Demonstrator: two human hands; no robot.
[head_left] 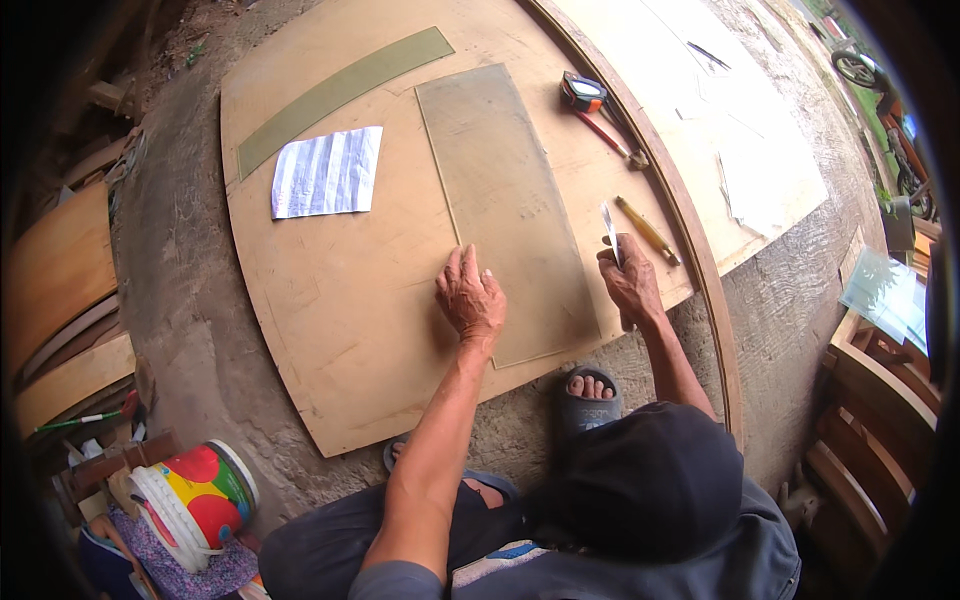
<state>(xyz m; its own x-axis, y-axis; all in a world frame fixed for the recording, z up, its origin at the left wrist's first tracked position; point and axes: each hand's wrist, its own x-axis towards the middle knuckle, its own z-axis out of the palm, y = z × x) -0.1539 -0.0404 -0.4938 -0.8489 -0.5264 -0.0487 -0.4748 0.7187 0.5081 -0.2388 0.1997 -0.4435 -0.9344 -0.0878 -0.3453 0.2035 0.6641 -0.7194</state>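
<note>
Examining translucent grey-green rectangular glass pane on tan plywood board; judging stiff, brittle, probably slippery, best held by long edges. Resting loosely extended left hand on pane's left edge; gripping slim silvery tool in right hand beside pane.

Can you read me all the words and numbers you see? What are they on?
No words or numbers are clear enough to quote.
Dark sandal: pale marks like letters, too small and blurred to read.
Colourful bucket: bright round spots; any print is too blurred.
Tape measure: any label is too small.
Paper: bluish and white stripes; no words can be made out.
</note>
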